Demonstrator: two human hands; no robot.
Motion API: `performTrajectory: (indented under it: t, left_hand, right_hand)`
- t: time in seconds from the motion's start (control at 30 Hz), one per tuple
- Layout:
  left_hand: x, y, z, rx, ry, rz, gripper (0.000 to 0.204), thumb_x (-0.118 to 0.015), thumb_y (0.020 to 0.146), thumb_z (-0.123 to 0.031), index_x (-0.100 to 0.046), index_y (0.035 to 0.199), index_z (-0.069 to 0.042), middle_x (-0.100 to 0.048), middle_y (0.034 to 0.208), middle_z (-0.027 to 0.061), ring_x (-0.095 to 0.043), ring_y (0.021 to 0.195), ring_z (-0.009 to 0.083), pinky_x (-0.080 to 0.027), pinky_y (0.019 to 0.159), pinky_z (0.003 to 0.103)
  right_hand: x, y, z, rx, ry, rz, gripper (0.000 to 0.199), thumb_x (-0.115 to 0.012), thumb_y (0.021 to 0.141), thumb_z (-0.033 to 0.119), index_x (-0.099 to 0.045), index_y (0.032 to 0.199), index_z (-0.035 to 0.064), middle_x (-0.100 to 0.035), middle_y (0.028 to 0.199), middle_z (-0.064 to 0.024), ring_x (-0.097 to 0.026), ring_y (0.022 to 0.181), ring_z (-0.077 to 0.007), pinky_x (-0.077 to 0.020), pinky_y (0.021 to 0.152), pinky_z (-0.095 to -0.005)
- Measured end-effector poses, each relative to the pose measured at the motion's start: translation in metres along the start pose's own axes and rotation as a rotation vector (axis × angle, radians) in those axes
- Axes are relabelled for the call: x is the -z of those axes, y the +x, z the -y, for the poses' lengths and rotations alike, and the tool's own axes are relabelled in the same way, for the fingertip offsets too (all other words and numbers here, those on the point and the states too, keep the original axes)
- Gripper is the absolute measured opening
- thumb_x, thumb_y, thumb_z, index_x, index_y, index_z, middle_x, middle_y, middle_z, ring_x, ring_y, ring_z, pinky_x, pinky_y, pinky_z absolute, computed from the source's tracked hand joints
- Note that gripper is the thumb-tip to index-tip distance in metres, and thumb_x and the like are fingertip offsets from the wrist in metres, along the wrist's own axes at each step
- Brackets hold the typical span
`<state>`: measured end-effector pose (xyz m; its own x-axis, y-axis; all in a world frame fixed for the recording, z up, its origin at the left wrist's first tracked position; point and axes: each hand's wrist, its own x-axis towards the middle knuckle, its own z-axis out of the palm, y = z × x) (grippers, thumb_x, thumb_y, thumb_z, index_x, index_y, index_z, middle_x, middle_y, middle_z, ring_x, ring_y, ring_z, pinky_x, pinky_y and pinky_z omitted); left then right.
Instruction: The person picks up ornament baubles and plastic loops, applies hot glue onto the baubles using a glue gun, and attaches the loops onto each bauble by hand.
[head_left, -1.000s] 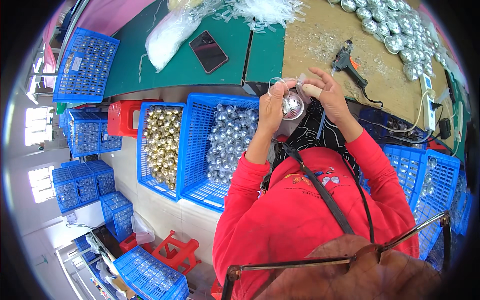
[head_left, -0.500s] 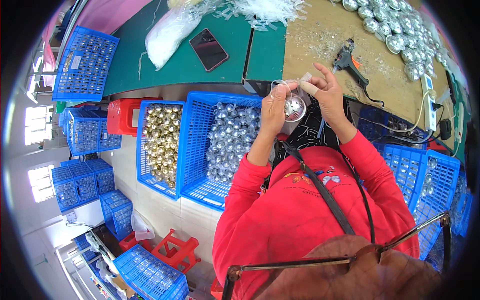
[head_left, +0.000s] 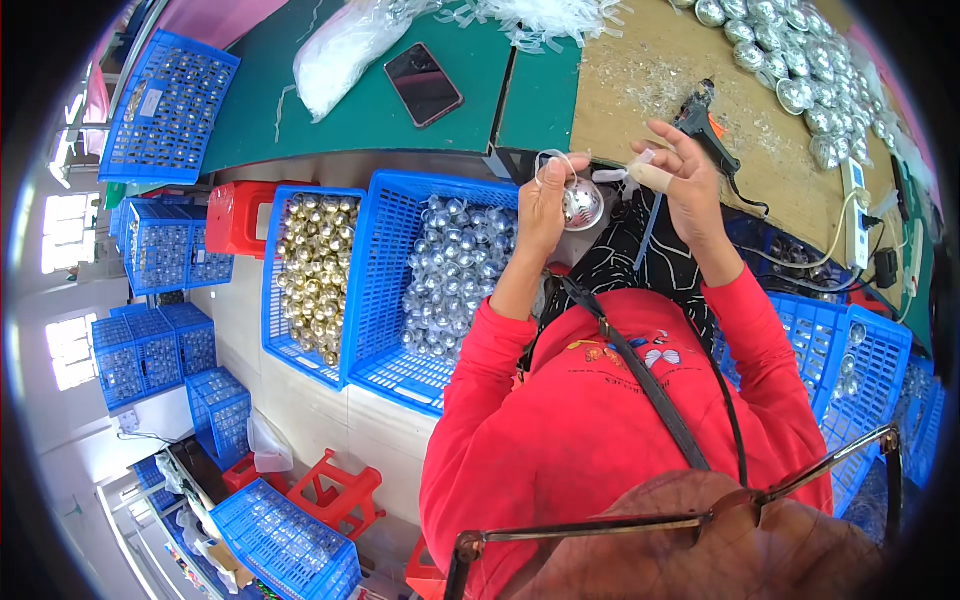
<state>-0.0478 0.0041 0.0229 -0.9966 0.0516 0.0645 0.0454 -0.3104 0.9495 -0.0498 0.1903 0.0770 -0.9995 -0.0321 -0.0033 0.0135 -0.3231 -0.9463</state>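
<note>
My left hand (head_left: 541, 218) has its fingers closed round a silver ball ornament (head_left: 582, 205) with a clear rim. A loop of clear ribbon (head_left: 545, 160) stands up by its thumb. To the right, my right hand (head_left: 692, 192) pinches a translucent strip (head_left: 638, 166) between thumb and forefinger, its other fingers raised. A beige wrap covers one of the pinching digits. The strip stretches towards the ball; whether it joins the ball is too small to tell. Both hands are above my lap, just off the table edge.
A glue gun (head_left: 703, 128) lies on the brown board (head_left: 630, 100), with many silver balls (head_left: 800, 70) beyond. A phone (head_left: 424, 85) and a bag of clear strips (head_left: 350, 55) rest on the green table. Blue crates (head_left: 365, 270) of silver and gold balls stand left; a power strip (head_left: 857, 225) is right.
My right hand has moved to the right, away from the left, drawing the translucent strip out. My left hand still holds the ball. The whole view has shifted slightly.
</note>
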Motion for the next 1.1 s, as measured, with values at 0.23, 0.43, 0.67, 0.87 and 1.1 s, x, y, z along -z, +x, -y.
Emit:
performTrajectory:
  t: [0.23, 0.43, 0.67, 0.87, 1.1]
  left_hand:
    - [-0.001, 0.008, 0.006, 0.015, 0.094, -0.059, 0.046, -0.040, 0.098, -0.037, -0.065, 0.101, 0.001, -0.064, 0.089, 0.0053, -0.054, 0.078, 0.0088, -0.044, 0.070, 0.024]
    - [-0.007, 0.005, 0.013, -0.122, 0.138, -0.132, 0.043, -0.041, 0.098, -0.036, -0.064, 0.100, 0.001, -0.062, 0.088, 0.0054, -0.053, 0.076, 0.0105, -0.044, 0.069, 0.025]
    - [-0.007, 0.001, 0.022, -0.226, 0.175, -0.183, 0.043, -0.040, 0.098, -0.036, -0.063, 0.100, 0.000, -0.061, 0.089, 0.0027, -0.050, 0.071, 0.0067, -0.041, 0.061, 0.021]
    - [-0.007, -0.003, 0.020, -0.260, 0.148, -0.178, 0.043, -0.041, 0.098, -0.036, -0.061, 0.098, 0.002, -0.060, 0.093, 0.0084, -0.055, 0.081, 0.0141, -0.044, 0.071, 0.026]
    - [-0.007, -0.007, 0.020, -0.263, 0.111, -0.170, 0.043, -0.040, 0.098, -0.036, -0.061, 0.099, 0.002, -0.060, 0.096, 0.0098, -0.056, 0.083, 0.0151, -0.044, 0.074, 0.027]
  right_hand:
    - [-0.020, -0.027, 0.017, -0.216, -0.062, 0.162, 0.063, -0.069, 0.071, -0.001, -0.040, 0.127, -0.0070, -0.061, 0.081, -0.0045, -0.058, 0.098, -0.0161, -0.0450, 0.085, -0.0280]
    - [-0.036, -0.028, -0.005, -0.208, -0.084, 0.088, 0.065, -0.071, 0.071, 0.001, -0.039, 0.127, -0.0081, -0.061, 0.080, -0.0040, -0.059, 0.081, -0.0103, -0.0451, 0.077, -0.0226]
    - [-0.044, -0.026, -0.028, -0.107, -0.182, 0.002, 0.061, -0.070, 0.071, 0.003, -0.042, 0.125, -0.0087, -0.062, 0.080, -0.0032, -0.057, 0.075, -0.0073, -0.0438, 0.072, -0.0204]
    - [-0.047, -0.024, -0.035, -0.045, -0.210, -0.019, 0.060, -0.070, 0.072, 0.004, -0.042, 0.124, -0.0094, -0.063, 0.080, -0.0039, -0.058, 0.073, -0.0075, -0.0456, 0.068, -0.0202]
    - [-0.048, -0.022, -0.038, -0.076, -0.144, -0.026, 0.061, -0.069, 0.072, 0.003, -0.041, 0.125, -0.0098, -0.063, 0.082, -0.0054, -0.059, 0.073, -0.0093, -0.0463, 0.069, -0.0208]
